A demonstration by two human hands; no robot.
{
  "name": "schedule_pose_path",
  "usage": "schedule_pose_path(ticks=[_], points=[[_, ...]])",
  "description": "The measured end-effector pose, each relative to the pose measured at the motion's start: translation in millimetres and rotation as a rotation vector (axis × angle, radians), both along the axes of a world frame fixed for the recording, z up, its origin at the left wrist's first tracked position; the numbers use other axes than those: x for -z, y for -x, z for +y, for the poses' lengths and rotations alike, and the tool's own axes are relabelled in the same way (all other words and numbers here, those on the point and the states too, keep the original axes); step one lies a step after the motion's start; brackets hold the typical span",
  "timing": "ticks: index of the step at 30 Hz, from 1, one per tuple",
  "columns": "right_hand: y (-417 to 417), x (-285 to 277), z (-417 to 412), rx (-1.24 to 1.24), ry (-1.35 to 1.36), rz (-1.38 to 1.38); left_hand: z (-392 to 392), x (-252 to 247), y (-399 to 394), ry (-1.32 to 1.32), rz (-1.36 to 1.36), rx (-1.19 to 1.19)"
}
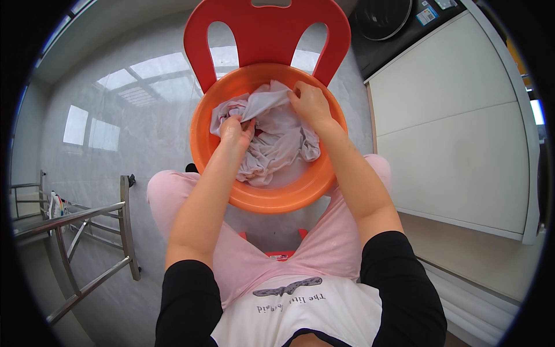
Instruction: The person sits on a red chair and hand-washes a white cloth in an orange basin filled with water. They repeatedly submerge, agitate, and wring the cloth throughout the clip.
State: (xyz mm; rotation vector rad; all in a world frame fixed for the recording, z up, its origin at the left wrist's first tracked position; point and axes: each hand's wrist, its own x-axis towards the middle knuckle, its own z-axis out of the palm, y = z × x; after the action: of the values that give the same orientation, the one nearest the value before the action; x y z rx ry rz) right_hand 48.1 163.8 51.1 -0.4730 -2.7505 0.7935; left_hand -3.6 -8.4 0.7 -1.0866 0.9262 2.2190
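Observation:
Before me stands an orange plastic basin (277,204) with cloudy water (288,175) at its bottom. A wet white garment (271,149) with thin red trim lies bunched inside it. My left hand (236,130) grips a fold near the trim, at the left of the basin. At the upper right, my right hand (308,100) pinches another edge of the cloth, and a stretch of fabric spans the two hands. Parts of the garment are hidden under its own folds.
The basin sits against a red plastic chair's backrest (269,39). A metal rack (125,230) stands on the shiny tiled floor (143,117) at left. At right is a white cabinet (451,126), with a dark round lid (383,17) on a black surface beyond it.

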Motion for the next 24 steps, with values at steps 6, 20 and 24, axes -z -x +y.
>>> schedule_pose_path(ticks=[6,20,24], points=[[15.3,7.7,9.1,0.093,-0.073,0.131,0.9,20.6,1.5,0.041,0.144,0.11],[21.5,100.2,-25.0,-0.121,-0.318,-0.109,0.1,23.9,2.4,-0.001,0.175,0.128],[35.9,107.5,-20.5,0.051,0.411,-0.166,4.1,17.4,0.2,0.028,0.153,0.133]])
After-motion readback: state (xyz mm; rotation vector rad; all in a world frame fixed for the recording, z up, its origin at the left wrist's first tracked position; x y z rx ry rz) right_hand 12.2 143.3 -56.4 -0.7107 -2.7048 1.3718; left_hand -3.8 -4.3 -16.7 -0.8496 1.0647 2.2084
